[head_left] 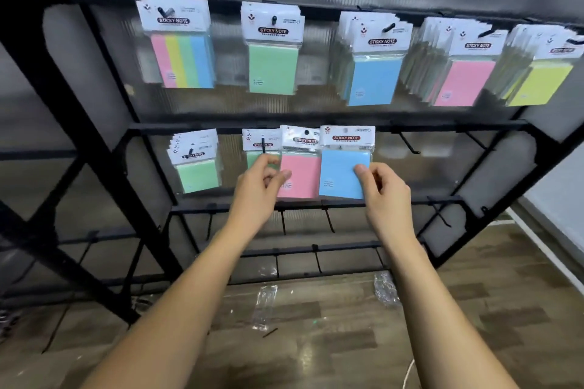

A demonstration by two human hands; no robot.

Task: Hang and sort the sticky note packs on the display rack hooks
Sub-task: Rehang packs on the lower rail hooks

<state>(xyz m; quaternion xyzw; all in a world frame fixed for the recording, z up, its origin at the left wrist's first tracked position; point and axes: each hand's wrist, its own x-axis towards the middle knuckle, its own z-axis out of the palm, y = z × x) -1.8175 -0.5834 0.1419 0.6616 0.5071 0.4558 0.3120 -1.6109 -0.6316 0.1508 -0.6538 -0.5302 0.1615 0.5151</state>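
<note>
A black display rack [94,123] stands before me. Its top bar carries a multicolour pack [181,60], green packs [273,73], blue packs [374,80], pink packs [463,82] and yellow packs [542,82]. On the second bar hang small green packs [197,175] and another green pack [254,158] on a hook. My left hand [260,186] pinches a small pink pack [301,175] by its left edge. My right hand [384,191] grips a small blue pack [341,172] at its right edge. Both held packs are level with the second bar.
Bare hooks [409,144] stick out from the second bar to the right and from the lower bars [330,221]. Clear plastic wrappers [265,301] lie on the wooden floor below. A white wall base [550,249] runs along the right.
</note>
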